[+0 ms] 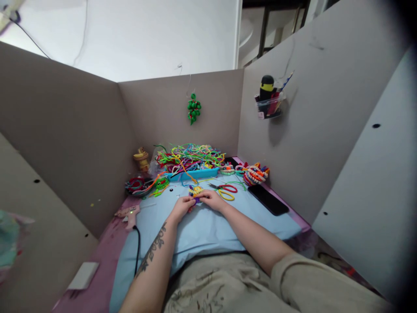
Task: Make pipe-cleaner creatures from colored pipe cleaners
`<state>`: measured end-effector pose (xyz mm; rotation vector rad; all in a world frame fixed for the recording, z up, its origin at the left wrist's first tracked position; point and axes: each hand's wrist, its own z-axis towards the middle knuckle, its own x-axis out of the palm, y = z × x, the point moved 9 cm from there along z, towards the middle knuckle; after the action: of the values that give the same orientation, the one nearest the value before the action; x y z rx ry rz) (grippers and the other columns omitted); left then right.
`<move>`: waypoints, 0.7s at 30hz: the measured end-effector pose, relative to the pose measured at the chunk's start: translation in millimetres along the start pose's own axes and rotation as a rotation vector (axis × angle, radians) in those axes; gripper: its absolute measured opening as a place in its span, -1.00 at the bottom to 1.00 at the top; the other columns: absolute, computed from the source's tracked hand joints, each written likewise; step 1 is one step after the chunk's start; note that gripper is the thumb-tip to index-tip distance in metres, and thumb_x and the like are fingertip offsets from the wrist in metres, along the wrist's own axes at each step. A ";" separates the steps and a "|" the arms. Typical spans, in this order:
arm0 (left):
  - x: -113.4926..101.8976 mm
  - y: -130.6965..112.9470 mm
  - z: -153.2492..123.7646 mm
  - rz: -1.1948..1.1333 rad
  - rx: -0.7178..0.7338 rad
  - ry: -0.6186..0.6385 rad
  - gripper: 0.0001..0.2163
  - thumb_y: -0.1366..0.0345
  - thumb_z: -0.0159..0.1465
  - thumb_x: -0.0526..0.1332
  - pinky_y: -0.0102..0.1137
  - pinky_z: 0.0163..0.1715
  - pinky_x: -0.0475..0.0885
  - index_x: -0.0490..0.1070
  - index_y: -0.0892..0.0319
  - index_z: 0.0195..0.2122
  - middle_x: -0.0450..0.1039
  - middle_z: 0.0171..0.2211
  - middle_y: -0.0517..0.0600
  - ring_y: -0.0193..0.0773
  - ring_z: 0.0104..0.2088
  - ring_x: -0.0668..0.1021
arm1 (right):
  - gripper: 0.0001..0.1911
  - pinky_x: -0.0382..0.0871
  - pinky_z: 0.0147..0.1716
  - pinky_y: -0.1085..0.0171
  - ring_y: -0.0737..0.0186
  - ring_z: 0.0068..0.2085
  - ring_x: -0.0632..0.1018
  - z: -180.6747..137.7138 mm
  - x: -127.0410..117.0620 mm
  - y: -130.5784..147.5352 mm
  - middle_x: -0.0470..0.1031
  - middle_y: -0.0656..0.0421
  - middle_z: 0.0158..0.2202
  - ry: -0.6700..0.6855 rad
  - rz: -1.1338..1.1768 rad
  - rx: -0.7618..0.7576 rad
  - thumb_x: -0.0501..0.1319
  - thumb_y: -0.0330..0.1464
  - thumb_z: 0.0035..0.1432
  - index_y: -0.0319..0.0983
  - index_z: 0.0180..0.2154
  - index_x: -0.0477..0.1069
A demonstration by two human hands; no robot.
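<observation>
A small yellow and purple figure of fuzzy cord (196, 190) is pinched between my two hands over the blue cloth. My left hand (183, 206) closes on its left and lower side, and my right hand (211, 200) grips it from the right. The fingers hide much of its purple lower part. Just right of my right hand lie scissors (228, 191) with one red and one yellow handle loop. A round black-and-white bead (171, 190) rests on the cloth to the left.
Behind my hands stands a blue tray (192, 174) heaped with coloured cords. A pink glue gun (132, 216) lies left, its black cable trailing toward me. At right are a black phone (269, 200) and an orange cord figure (256, 174). Grey panels enclose the table.
</observation>
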<state>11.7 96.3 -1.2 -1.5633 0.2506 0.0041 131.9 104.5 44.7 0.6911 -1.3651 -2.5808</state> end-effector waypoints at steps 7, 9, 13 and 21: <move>2.9 -3.3 -1.9 -0.015 0.011 0.032 -0.72 0.10 -0.01 0.25 -0.50 -0.66 0.09 0.33 0.24 -0.53 0.23 -0.69 -0.15 -0.46 -0.68 0.25 | -0.83 0.36 -0.15 0.19 0.21 -0.24 0.51 1.2 -2.0 -2.7 0.54 0.11 -0.32 -0.050 -0.021 -0.046 0.22 -0.34 0.02 -0.19 -0.32 0.54; 3.4 -3.7 -2.1 -0.014 0.016 0.040 -0.72 0.10 -0.01 0.25 -0.50 -0.66 0.09 0.33 0.25 -0.53 0.23 -0.69 -0.15 -0.46 -0.68 0.25 | -0.85 0.36 -0.16 0.20 0.21 -0.24 0.52 1.3 -1.3 -2.9 0.54 0.13 -0.34 -0.050 -0.039 -0.062 0.22 -0.34 0.02 -0.18 -0.33 0.54; 2.3 -2.2 -1.9 -0.018 0.010 0.037 -0.73 0.12 0.00 0.24 -0.50 -0.65 0.10 0.33 0.25 -0.53 0.24 -0.68 -0.13 -0.46 -0.67 0.26 | -0.85 0.37 -0.18 0.22 0.22 -0.26 0.52 0.2 -1.4 0.9 0.55 0.12 -0.35 -0.063 -0.076 -0.092 0.24 -0.33 0.01 -0.18 -0.33 0.54; 2.8 -5.4 -3.4 -0.020 0.008 0.029 -0.73 0.11 -0.01 0.25 -0.50 -0.66 0.10 0.33 0.25 -0.54 0.27 -0.65 -0.12 -0.46 -0.67 0.27 | -0.82 0.37 -0.23 0.25 0.23 -0.28 0.51 -2.5 -0.6 8.9 0.53 0.11 -0.33 -0.049 -0.177 -0.094 0.23 -0.37 0.01 -0.18 -0.28 0.53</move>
<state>14.8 92.4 3.7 -1.5588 0.2572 -0.0349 132.8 97.7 50.9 0.7699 -1.2378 -2.7962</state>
